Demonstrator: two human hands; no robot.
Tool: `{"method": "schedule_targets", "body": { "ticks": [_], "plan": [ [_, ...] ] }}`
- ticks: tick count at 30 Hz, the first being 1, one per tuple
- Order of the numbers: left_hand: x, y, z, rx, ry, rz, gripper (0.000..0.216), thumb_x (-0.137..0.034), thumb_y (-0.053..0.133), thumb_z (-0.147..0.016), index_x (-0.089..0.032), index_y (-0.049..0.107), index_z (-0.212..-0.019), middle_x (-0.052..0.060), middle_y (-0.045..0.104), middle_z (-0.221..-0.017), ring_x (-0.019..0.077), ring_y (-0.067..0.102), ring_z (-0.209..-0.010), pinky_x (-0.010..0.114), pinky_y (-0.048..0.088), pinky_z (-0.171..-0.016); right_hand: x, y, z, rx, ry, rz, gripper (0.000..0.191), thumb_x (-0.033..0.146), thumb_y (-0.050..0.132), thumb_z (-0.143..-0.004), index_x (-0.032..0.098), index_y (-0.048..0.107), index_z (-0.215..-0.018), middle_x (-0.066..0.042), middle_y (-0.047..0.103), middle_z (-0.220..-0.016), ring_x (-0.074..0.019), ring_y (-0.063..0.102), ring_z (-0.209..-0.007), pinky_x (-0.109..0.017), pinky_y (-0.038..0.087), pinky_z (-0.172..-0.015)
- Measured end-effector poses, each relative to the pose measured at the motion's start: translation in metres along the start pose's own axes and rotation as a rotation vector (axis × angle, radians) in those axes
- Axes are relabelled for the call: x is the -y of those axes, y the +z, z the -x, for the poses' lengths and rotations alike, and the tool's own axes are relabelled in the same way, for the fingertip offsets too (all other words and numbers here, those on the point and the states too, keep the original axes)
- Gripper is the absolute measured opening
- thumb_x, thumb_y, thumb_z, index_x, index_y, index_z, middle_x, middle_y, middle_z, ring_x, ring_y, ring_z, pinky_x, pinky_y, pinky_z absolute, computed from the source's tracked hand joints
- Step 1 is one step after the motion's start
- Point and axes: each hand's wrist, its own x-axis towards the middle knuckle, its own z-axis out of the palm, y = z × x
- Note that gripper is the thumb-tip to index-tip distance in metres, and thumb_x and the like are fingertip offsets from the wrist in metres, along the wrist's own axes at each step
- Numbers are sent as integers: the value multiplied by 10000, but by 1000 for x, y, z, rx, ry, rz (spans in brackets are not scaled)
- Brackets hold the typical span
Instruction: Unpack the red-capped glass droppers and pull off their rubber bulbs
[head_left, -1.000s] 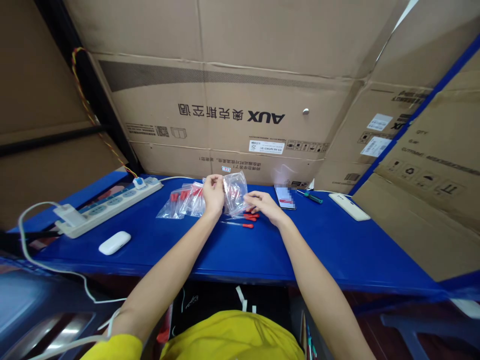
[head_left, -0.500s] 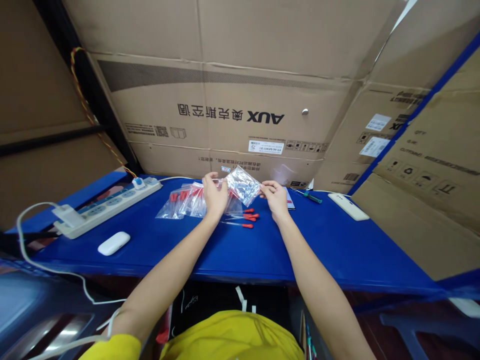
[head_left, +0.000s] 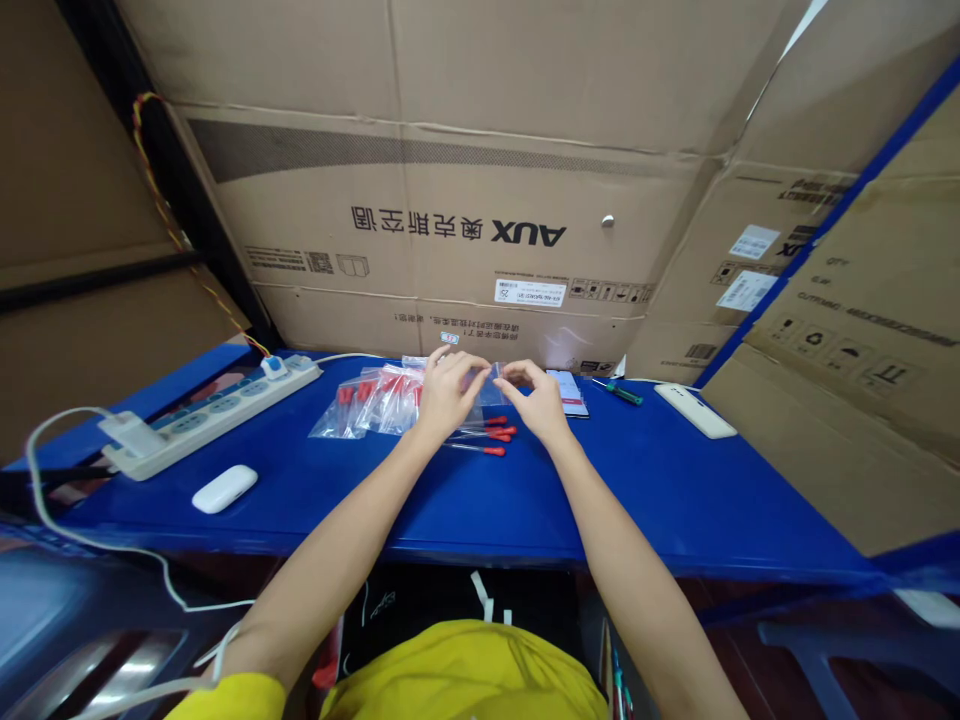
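Observation:
Between my two hands is a clear plastic bag (head_left: 487, 392), held by its edge over the blue table. My left hand (head_left: 452, 385) pinches it from the left with thumb and fingertips. From the right, my right hand (head_left: 536, 398) pinches the same edge, the fingertips of both hands close together. Just below lie several loose glass droppers with red rubber bulbs (head_left: 495, 432), their tips pointing left. To the left of my left hand, clear bags with red-bulbed droppers (head_left: 379, 398) lie overlapping in a row, partly covered by that hand.
A phone (head_left: 568, 393) lies behind my right hand, with a green-handled screwdriver (head_left: 621, 394) and a white power bank-like slab (head_left: 695, 411) farther right. At left are a white power strip (head_left: 217, 410) and a white earbud case (head_left: 225, 489). Cardboard (head_left: 450, 180) walls the back.
Both hands have come together at the bag's edge. The bag, spread flat and shiny before, now hangs lower and shows less. The phone is more exposed.

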Motion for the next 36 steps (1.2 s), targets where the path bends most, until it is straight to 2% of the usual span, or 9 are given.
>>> {"method": "schedule_targets", "body": {
  "ticks": [3,6,9,13,18,23,26,29,36],
  "plan": [
    [-1,0,-1,-37,-9,16,153,-359,611,-997,-265,732,-989,34,778,-992,243,685,-991,465,361,-1156,-1,1,-1,-8,28,37,289,504,680,-896,216,703,-886,-50,749,-869,-211,688,-799,-336,547,-817],
    [-3,0,-1,-8,27,17,165,-369,633,-990,-264,735,-1068,36,787,-1053,243,689,-1021,428,398,-1081,1,1,-1,-17,30,27,303,512,665,-893,211,693,-872,-41,734,-835,-198,661,-761,-324,536,-776],
    [-3,-1,-1,30,21,40,194,-395,624,-999,-267,740,-1088,43,782,-1070,243,688,-1022,411,417,-1025,2,1,-1,38,30,57,305,514,639,-897,214,672,-858,-33,717,-818,-187,641,-745,-312,524,-748],
    [-3,-3,-3,50,-5,88,183,-388,625,-996,-254,748,-982,43,772,-969,232,687,-941,387,448,-961,2,1,0,109,12,78,292,495,628,-904,210,679,-870,-33,711,-833,-184,638,-768,-302,513,-744],
    [-6,-2,-5,20,-85,225,211,-369,620,-981,-211,723,-886,50,739,-845,212,670,-824,342,490,-851,-1,2,0,102,23,21,315,521,675,-886,206,697,-885,-30,708,-824,-179,625,-755,-291,490,-709],
    [-5,1,-6,0,-221,372,261,-423,615,-966,-187,684,-879,31,702,-804,179,630,-753,294,483,-740,-2,2,-1,85,65,-83,386,575,728,-851,197,671,-796,-3,648,-717,-148,546,-652,-282,444,-649],
    [-2,2,-6,111,-280,460,264,-441,669,-926,-177,684,-916,14,682,-780,156,606,-706,272,463,-682,-1,0,-2,72,55,-129,409,584,747,-833,198,633,-760,22,584,-665,-128,487,-615,-268,399,-607],
    [1,2,-7,198,-302,462,259,-427,699,-903,-172,687,-864,-5,643,-702,132,558,-637,254,419,-624,0,-1,-3,76,52,-140,411,587,753,-832,203,625,-762,44,521,-628,-116,436,-587,-261,359,-578],
    [3,2,-6,137,-371,568,306,-462,735,-873,-170,676,-806,-16,625,-668,116,528,-613,246,418,-620,3,1,0,140,162,-256,437,641,721,-863,215,650,-929,89,429,-548,-95,341,-495,-248,269,-517]
  ]
}}
